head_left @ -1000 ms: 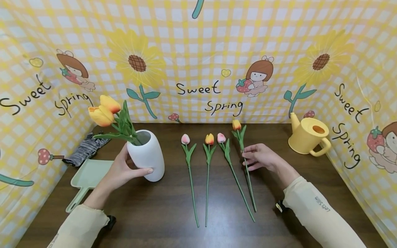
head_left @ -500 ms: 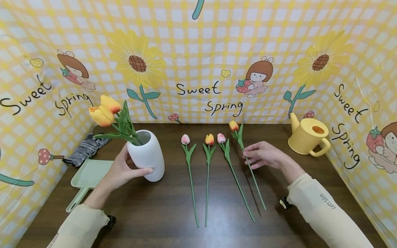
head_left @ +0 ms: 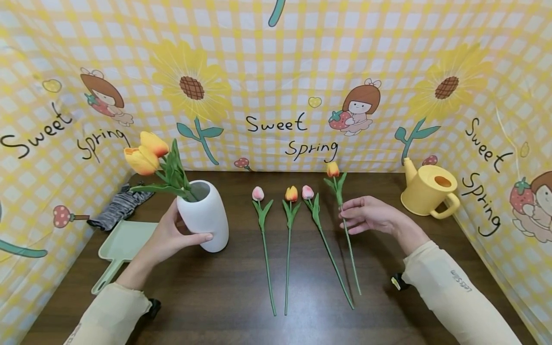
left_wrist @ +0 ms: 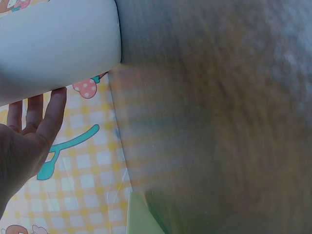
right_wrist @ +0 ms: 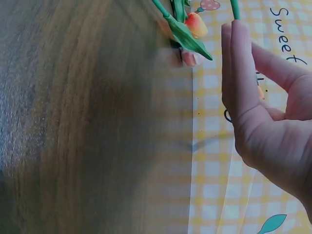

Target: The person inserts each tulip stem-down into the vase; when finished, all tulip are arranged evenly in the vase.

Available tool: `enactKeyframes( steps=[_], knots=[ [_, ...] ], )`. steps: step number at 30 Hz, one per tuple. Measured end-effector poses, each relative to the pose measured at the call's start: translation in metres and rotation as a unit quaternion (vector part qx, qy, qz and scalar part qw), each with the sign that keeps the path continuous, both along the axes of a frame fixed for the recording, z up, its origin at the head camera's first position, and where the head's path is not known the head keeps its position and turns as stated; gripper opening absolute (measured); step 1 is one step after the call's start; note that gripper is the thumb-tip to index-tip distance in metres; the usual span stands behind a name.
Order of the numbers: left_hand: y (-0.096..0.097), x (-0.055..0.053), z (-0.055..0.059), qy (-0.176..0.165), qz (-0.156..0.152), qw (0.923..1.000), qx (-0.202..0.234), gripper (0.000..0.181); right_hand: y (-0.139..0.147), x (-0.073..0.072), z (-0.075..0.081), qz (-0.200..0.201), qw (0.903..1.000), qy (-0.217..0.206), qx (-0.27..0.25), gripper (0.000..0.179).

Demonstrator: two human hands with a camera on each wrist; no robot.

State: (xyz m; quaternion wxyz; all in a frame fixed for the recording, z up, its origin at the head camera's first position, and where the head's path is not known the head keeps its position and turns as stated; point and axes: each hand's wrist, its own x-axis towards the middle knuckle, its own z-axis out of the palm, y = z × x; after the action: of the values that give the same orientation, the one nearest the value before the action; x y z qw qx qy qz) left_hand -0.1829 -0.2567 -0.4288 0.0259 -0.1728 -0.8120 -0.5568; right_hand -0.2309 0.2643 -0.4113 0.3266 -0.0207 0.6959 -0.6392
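Note:
On the left in the head view, my left hand [head_left: 168, 242] holds a white vase [head_left: 206, 221], thumb across its front. Yellow-orange tulips [head_left: 144, 157] with green leaves lean left out of its mouth. My right hand [head_left: 368, 215] pinches the stem of another yellow-orange tulip [head_left: 333, 170], flower head up and away from me. In the right wrist view, a piece of green stem [right_wrist: 235, 9] shows above the fingertips. Left of that hand lie a pink tulip [head_left: 308, 192], an orange tulip [head_left: 291, 194] and a second pink tulip [head_left: 258, 194], stems toward me.
A yellow watering can [head_left: 428, 189] stands at the back right. A light green dustpan [head_left: 125, 244] and a grey-black knitted glove or cloth [head_left: 120, 208] lie at the left. Patterned yellow check cloth [head_left: 276, 72] walls in the dark wooden table [head_left: 241, 292].
The tulip in my right hand has come up off the table, its stem end first swinging right, then slightly back. My right hand has shifted a little to the right. The left hand stays on the vase.

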Motion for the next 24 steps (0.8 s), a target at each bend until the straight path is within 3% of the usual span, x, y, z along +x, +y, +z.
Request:
enactKeyframes(
  steps=[5, 10, 20, 24],
  knots=[
    [0.000, 0.000, 0.001, -0.002, -0.001, 1.0000, 0.002, 0.096, 0.000, 0.002, 0.002, 0.008, 0.9967, -0.011, -0.080, 0.011],
    [0.002, 0.001, 0.002, -0.005, -0.001, 1.0000, 0.000, 0.096, -0.007, 0.008, 0.006, 0.002, 0.9896, 0.000, -0.144, 0.017],
    [0.001, 0.000, 0.001, -0.004, -0.003, 1.0000, 0.005, 0.097, -0.033, 0.017, 0.015, -0.040, 0.9759, 0.049, -0.209, 0.014],
    [0.001, 0.000, 0.000, -0.005, 0.000, 1.0000, 0.002, 0.097, -0.045, 0.016, 0.017, -0.057, 0.9645, 0.059, -0.251, 0.016]
  ],
)
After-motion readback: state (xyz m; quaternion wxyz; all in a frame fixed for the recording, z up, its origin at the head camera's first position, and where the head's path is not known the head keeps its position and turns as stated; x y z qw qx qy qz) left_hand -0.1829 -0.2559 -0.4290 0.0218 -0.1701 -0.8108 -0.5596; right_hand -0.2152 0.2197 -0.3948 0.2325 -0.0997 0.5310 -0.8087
